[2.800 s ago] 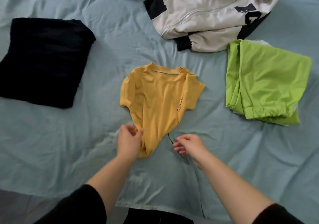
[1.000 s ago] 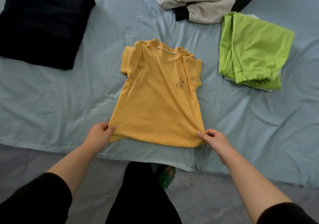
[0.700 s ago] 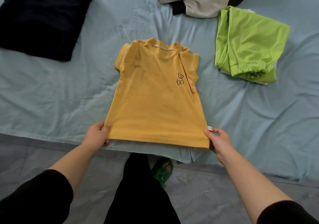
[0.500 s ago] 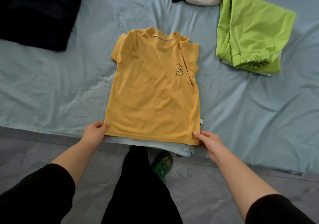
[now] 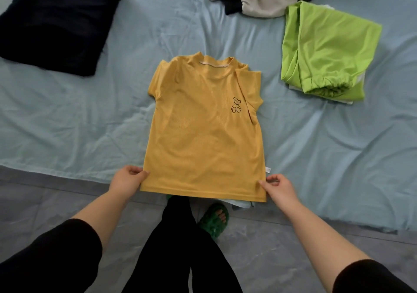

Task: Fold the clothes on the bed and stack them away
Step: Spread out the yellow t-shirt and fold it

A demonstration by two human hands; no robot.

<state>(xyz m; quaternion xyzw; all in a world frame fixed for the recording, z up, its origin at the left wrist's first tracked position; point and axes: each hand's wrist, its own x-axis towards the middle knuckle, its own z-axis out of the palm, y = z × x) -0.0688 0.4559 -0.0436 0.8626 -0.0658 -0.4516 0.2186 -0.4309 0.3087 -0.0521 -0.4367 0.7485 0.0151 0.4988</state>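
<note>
Pinching hem corners of the yellow T-shirt (image 5: 203, 134), flat at the six-o'clock edge of the bed (image 5: 67, 123), with left hand (image 5: 126, 181) at seven and right hand (image 5: 279, 187) at five; best tugged evenly taut before folding.

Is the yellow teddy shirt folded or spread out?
Spread out. The yellow shirt lies front up, bear and neckline showing, while the left hand and right hand pinch its bottom corners.

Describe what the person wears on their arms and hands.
Both arms wear black sleeves, the left sleeve and right sleeve ending near the elbows, with the forearms bare below. The left hand and right hand are bare: no gloves, rings, watch or bracelet show.
</note>
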